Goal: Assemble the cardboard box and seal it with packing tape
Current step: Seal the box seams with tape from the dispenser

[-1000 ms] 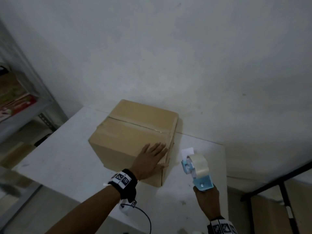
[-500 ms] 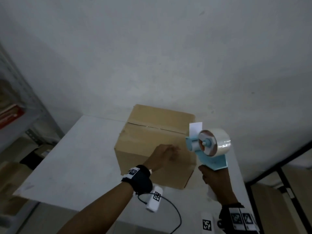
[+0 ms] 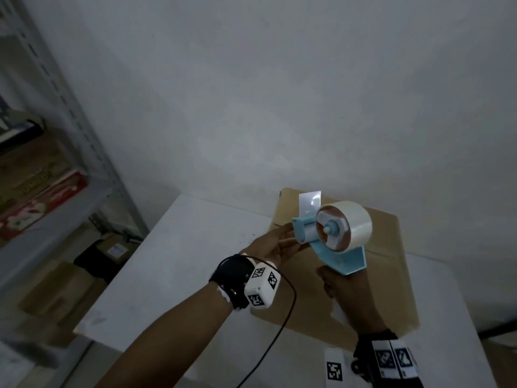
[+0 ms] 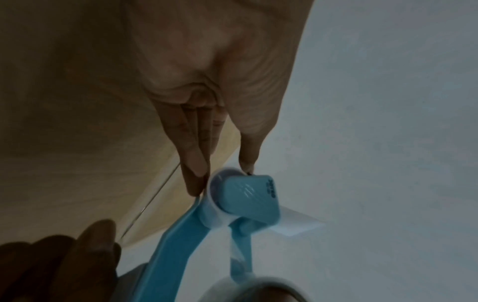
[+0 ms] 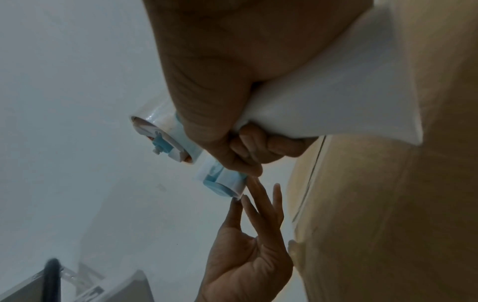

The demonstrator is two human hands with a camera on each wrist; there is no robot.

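Observation:
A brown cardboard box with closed flaps sits on the white table. My right hand grips the handle of a blue tape dispenser and holds it up over the box. Its clear tape roll faces me, and a loose tape end sticks up from the front. My left hand reaches to the dispenser's front roller with straight fingers. Its fingertips and thumb touch the roller's end. In the right wrist view my right hand wraps the white handle beside the box.
A metal shelf rack with boxes stands to the left of the table. A white wall rises right behind the box. A black cable hangs from my left wrist over the table's front. The table's left half is bare white surface.
My right hand has lifted the dispenser from beside the box to above it. My left hand has come off the box's side and risen to the dispenser's front roller.

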